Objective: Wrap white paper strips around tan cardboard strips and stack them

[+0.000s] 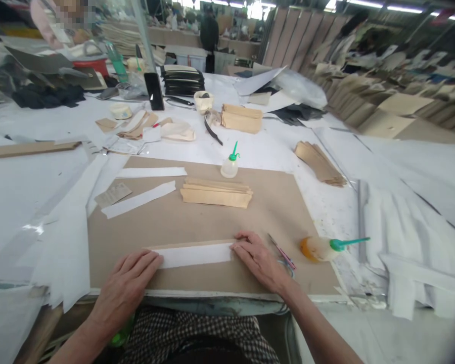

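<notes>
A white paper strip (195, 255) lies on a tan strip at the near edge of a brown cardboard work board (273, 202). My left hand (127, 283) lies flat with fingers stretched out, fingertips pressing the strip's left end. My right hand (260, 259) lies flat too, fingers on the strip's right end. Neither hand grips anything. A stack of tan strips (216, 193) sits in the middle of the board.
Two more white strips (138, 199) lie on the board's left. A glue bottle with a green nozzle (230, 164) stands behind the stack; another (326, 247) lies at right beside scissors (282, 252). More tan piles (320, 163) and white sheets cover the table. Another person is at the far left.
</notes>
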`<action>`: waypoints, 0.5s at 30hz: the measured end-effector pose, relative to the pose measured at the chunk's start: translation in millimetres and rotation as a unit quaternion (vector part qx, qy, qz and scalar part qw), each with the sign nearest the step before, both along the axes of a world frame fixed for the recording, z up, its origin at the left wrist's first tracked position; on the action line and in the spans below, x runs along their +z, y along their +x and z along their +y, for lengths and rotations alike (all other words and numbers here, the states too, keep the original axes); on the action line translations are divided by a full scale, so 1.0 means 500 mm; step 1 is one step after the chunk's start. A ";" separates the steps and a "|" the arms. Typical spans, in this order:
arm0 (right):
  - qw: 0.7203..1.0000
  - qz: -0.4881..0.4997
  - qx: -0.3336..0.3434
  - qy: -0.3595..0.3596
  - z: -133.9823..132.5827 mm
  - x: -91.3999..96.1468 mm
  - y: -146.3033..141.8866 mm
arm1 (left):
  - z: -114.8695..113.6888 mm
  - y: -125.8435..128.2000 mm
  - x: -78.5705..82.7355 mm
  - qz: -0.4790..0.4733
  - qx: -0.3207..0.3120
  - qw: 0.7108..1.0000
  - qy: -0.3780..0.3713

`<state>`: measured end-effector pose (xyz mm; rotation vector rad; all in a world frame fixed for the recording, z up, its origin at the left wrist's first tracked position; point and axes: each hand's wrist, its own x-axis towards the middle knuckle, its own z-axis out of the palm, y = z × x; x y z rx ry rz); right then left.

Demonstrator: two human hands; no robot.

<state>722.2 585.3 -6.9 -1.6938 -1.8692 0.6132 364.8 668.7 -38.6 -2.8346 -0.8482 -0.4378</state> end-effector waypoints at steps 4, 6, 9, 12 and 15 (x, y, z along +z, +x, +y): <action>0.994 0.019 -0.078 0.068 -0.024 -0.003 0.000 | -0.009 0.024 0.006 0.004 0.040 0.999 -0.017; 0.991 -0.018 -0.088 0.098 -0.043 -0.013 -0.005 | -0.022 0.063 0.012 -0.014 0.053 0.998 -0.020; 0.988 -0.085 -0.072 0.105 -0.070 -0.031 -0.010 | -0.048 0.153 0.018 -0.072 0.003 0.994 -0.079; 0.985 -0.130 -0.061 0.095 -0.083 -0.045 -0.012 | -0.066 0.246 0.015 -0.097 -0.051 0.984 -0.142; 0.982 -0.161 -0.057 0.078 -0.083 -0.052 -0.010 | -0.072 0.299 0.000 -0.103 -0.060 0.985 -0.128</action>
